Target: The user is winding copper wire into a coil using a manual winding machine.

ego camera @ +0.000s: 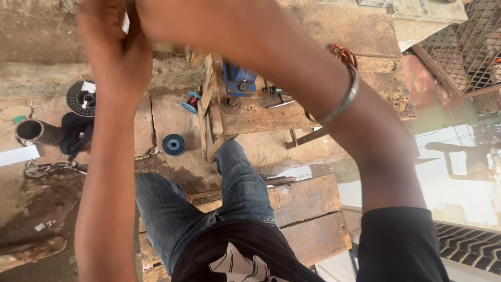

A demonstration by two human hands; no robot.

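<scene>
**A:** Where are your hands, and what is in them?

**B:** Both are raised close under the camera, at the top of the view. Your left hand [117, 52] shows its back, with the fingers folded in toward your right hand [156, 15], which the top edge mostly cuts off. A small pale sliver [126, 23] shows where they meet. I cannot tell what it is, nor whether either hand's fingers are clamped on it or only closed around it.

**A:** Why hold it so high?

**B:** My guess is that it is small and you want it near your eyes. Your forearms cross the frame to get there, and the metal bracelet [344, 99] on your right wrist hangs over the work stand.

**A:** What lies below?

**B:** You sit on a plank bench [308, 209] with your knees pointing at a low wooden stand [250, 117]. A blue clamp-like tool [239, 78] sits on it, with pliers [279, 96] just beside it, both probably kept there for easy reach. A blue spool [174, 144] lies on the ground near your left knee. A black reel [81, 98] and a grey pipe [31, 130] lie well apart from it, further left.

**A:** How much room is there to move?

**B:** There is open air between your arms and the stand. To your right the bench ends beside a puddle [459, 172], with wire mesh [464, 42] beyond it. On your left the ground is cracked and uneven.
</scene>
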